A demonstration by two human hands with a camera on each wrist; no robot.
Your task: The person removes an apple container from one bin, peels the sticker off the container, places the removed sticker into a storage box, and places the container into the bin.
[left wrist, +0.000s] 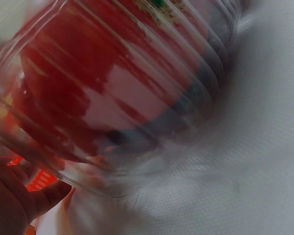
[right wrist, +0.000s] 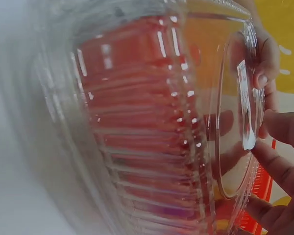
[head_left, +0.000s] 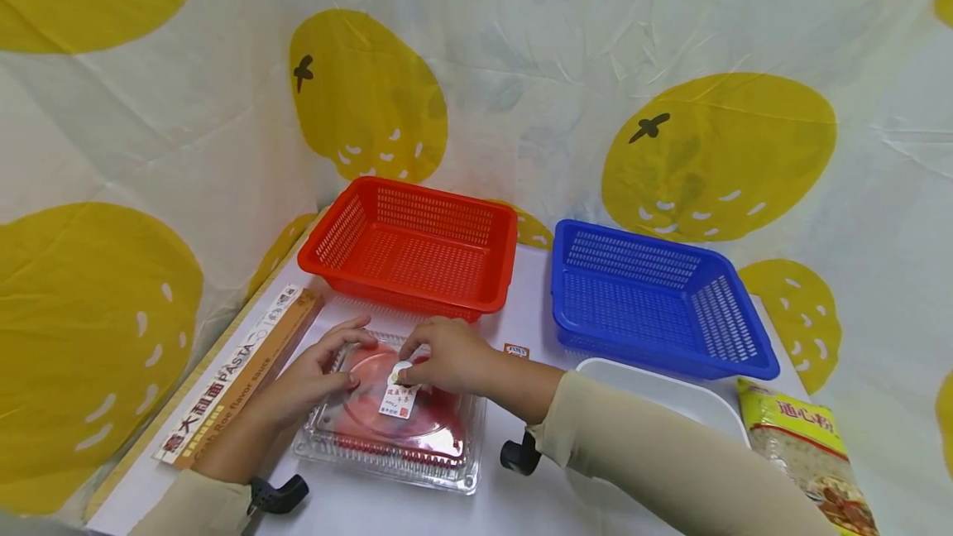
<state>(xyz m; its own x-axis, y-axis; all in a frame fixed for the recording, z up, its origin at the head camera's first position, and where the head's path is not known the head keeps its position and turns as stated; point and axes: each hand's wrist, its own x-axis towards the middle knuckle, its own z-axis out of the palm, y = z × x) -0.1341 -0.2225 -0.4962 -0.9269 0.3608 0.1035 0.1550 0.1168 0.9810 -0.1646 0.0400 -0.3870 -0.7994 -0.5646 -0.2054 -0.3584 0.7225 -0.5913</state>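
Note:
A clear plastic food box point(head_left: 387, 453) with red contents sits on the white table, its lid on. On top of the lid lies a white paper label point(head_left: 397, 404) with red characters and a rounded end. My right hand point(head_left: 450, 358) is over the lid, fingertips touching the label's rounded end; in the right wrist view its thumb and forefinger point(right wrist: 279, 166) stand apart there. At the box's left side rests my left hand point(head_left: 316, 379), its fingers spread along the lid's upper left edge. In the left wrist view its fingers point(left wrist: 49, 196) reach the box's rim.
A red basket point(head_left: 417, 300) stands behind the box, with a blue basket point(head_left: 633, 337) to its right. A pasta box point(head_left: 246, 370) lies at the left. On the right are a white tray point(head_left: 670, 391) and a yellow-topped pasta bag point(head_left: 797, 428). A small orange packet point(head_left: 516, 350) lies behind the right forearm.

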